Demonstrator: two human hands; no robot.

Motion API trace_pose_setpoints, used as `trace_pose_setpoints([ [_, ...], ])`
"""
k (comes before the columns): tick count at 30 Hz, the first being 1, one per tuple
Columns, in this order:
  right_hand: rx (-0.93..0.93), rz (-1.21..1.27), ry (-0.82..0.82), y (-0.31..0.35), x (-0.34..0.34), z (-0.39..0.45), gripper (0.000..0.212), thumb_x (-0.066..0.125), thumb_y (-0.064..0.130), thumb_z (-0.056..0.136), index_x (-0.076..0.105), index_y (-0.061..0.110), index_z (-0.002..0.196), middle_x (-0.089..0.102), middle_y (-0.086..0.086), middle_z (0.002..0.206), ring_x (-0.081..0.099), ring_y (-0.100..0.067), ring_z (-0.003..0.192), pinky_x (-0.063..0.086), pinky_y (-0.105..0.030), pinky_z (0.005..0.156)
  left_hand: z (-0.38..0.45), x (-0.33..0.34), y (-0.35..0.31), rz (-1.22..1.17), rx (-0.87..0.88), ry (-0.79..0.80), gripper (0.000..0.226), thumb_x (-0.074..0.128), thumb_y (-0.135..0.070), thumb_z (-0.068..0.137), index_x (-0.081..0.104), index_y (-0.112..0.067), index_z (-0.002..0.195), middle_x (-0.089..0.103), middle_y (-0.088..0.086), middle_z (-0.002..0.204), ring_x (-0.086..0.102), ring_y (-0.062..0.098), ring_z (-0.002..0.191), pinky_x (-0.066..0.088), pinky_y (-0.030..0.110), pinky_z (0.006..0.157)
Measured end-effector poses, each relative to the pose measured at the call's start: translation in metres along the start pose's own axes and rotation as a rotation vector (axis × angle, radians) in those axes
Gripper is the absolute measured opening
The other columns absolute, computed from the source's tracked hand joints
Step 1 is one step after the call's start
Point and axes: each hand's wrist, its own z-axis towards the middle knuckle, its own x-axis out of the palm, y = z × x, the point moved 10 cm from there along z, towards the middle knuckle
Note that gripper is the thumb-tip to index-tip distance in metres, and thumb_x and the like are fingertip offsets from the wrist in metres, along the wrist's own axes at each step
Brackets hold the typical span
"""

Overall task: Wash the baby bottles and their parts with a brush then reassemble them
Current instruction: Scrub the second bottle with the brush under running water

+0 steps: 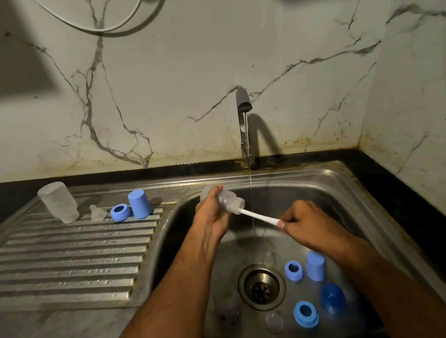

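Observation:
My left hand [212,216] grips a clear baby bottle [229,200] on its side over the sink basin [287,187]. A white brush [260,216] runs into the bottle's mouth, and my right hand [309,224] grips its handle. On the basin floor lie two blue collar rings [293,270] [305,313], a light blue cap [315,266], a dark blue cap [332,298], a clear teat [274,322] and another clear bottle [226,304]. On the drainboard [69,264] stand an upturned clear bottle [59,202], a clear teat [97,212], a blue ring [120,212] and a blue cap [139,204].
The tap [244,117] runs a thin stream of water into the basin just right of the held bottle. The drain [261,287] sits in the basin's middle. A marble-pattern wall stands behind, and a dark counter edge [400,191] runs along the right.

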Motion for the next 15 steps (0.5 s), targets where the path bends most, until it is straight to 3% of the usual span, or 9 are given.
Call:
trace_pose_setpoints([
  [3, -0.066, 0.051, -0.025, 0.009, -0.010, -0.004, 0.019, 0.066, 0.036, 0.094, 0.075, 0.021, 0.085, 0.064, 0.006, 0.066, 0.061, -0.008, 0.063, 0.050, -0.029, 0.059, 0.001, -0.002, -0.004, -0.056, 0.000, -0.001, 0.020, 0.067, -0.008, 0.090, 0.056, -0.003, 0.106, 0.059, 0.018, 0.113, 0.063, 0.028, 0.107, 0.055, 0.048, 0.092],
  [6, -0.071, -0.045, -0.128, 0.012, -0.018, -0.005, 0.019, 0.061, 0.035, 0.097, 0.074, 0.023, 0.090, 0.058, 0.008, 0.062, 0.055, -0.005, 0.059, 0.037, -0.022, 0.051, 0.000, -0.003, -0.001, -0.049, -0.005, -0.012, 0.043, 0.072, -0.011, 0.087, 0.052, -0.004, 0.125, 0.055, 0.024, 0.125, 0.062, 0.037, 0.113, 0.061, 0.049, 0.074],
  [10, 0.015, -0.052, -0.110, 0.002, -0.007, -0.001, 0.021, 0.061, 0.034, 0.096, 0.073, 0.018, 0.090, 0.060, 0.006, 0.067, 0.056, -0.007, 0.062, 0.037, -0.023, 0.054, 0.000, -0.002, 0.001, 0.023, 0.015, -0.034, 0.046, 0.073, -0.011, 0.085, 0.052, -0.005, 0.126, 0.054, 0.023, 0.124, 0.062, 0.037, 0.111, 0.061, 0.048, 0.072],
  [15, -0.050, 0.046, 0.030, 0.007, -0.001, -0.001, 0.022, 0.066, 0.033, 0.094, 0.077, 0.015, 0.086, 0.065, 0.004, 0.066, 0.059, -0.007, 0.060, 0.051, -0.027, 0.060, 0.004, -0.012, -0.003, 0.015, 0.025, -0.056, 0.029, 0.071, -0.011, 0.088, 0.059, -0.004, 0.113, 0.060, 0.020, 0.124, 0.061, 0.033, 0.116, 0.052, 0.052, 0.098],
])
